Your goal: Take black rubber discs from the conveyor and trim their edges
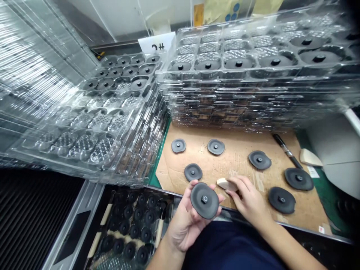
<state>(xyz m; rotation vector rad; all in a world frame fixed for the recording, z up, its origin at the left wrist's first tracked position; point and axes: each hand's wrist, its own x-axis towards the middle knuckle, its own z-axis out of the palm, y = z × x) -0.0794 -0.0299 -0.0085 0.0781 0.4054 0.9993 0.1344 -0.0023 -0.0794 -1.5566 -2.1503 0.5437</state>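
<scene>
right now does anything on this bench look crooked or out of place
Yes. The stack of clear trays on the left leans at a slant, not level like the stack behind. The cardboard sheet is scuffed. The left hand holds a black disc; the right hand holds a pale block.

Green-matted bench (315, 183) carrying brown cardboard sheet (239, 161) at centre. Six dark rubber discs (259, 159) scattered on cardboard; black pen (287, 150) at far right edge. Clear tray stacks (253, 93) far, more (92, 127) left.
</scene>
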